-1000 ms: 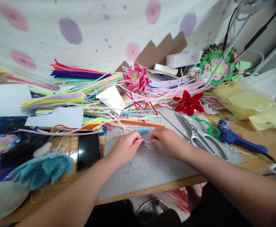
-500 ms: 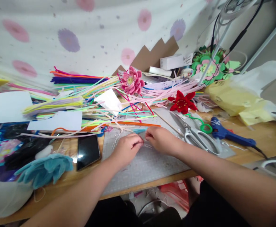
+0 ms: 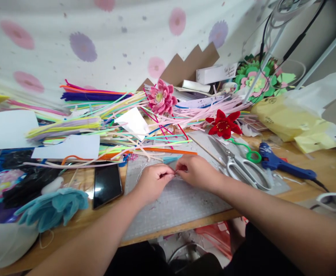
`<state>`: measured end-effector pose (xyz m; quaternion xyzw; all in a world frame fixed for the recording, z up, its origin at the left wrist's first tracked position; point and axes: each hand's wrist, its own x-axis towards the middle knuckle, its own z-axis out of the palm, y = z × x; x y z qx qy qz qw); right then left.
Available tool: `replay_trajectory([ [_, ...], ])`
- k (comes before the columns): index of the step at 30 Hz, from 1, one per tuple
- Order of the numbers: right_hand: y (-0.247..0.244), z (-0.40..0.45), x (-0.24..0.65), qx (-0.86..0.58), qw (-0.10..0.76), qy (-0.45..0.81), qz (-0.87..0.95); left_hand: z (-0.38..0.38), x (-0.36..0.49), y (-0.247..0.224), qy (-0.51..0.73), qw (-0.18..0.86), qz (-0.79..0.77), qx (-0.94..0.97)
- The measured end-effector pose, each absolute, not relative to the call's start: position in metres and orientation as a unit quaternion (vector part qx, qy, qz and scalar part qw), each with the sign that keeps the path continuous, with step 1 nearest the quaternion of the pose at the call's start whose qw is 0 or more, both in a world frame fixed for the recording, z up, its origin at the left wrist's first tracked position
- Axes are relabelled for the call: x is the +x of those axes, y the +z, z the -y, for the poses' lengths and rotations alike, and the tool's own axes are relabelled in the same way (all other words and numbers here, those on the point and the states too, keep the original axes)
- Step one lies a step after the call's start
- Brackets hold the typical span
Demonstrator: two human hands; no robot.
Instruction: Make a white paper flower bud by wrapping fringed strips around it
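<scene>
Over the grey cutting mat (image 3: 168, 207), my left hand (image 3: 154, 180) and my right hand (image 3: 198, 173) meet fingertip to fingertip. Both are closed in a pinch. Whatever lies between the fingers is thin and mostly covered; I cannot make out its kind. Just behind the hands some light blue pipe cleaners (image 3: 170, 159) lie on the mat. A tangle of white thread (image 3: 141, 170) is left of my left hand. Silver scissors (image 3: 244, 168) rest to the right of my right hand, near a thin wooden stick (image 3: 204, 148).
A black phone (image 3: 107, 185) and a blue fuzzy flower (image 3: 55, 207) lie left. A red flower (image 3: 224, 124), a pink flower (image 3: 162, 97) and many pipe cleaners (image 3: 78, 124) fill the back. A blue glue gun (image 3: 285, 163) with a cord is at the right.
My right hand's fingers have curled and turned slightly at the pinch, and the fingertips of both hands are closer together. The whole view has shifted a little.
</scene>
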<state>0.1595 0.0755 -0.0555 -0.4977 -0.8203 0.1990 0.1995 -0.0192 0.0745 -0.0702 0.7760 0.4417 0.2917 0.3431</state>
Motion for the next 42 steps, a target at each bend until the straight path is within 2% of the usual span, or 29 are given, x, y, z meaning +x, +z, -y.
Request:
replay_trajectory([
  [16, -0.057, -0.079, 0.159, -0.529, 0.156, 0.148, 0.821, -0.079, -0.023, -0.073, 0.383, 0.472, -0.492, 0.623],
  [28, -0.056, -0.071, 0.158, -0.485, 0.091, 0.003, 0.870, -0.084, -0.035, -0.066, 0.530, 0.533, -0.460, 0.472],
  [36, -0.046, -0.067, 0.162, -0.440, 0.110, -0.001, 0.891, -0.084, -0.026, -0.066, 0.518, 0.560, -0.468, 0.446],
  [42, -0.047, -0.064, 0.148, -0.367, 0.047, -0.020, 0.929, -0.085, -0.021, -0.067, 0.512, 0.566, -0.470, 0.443],
])
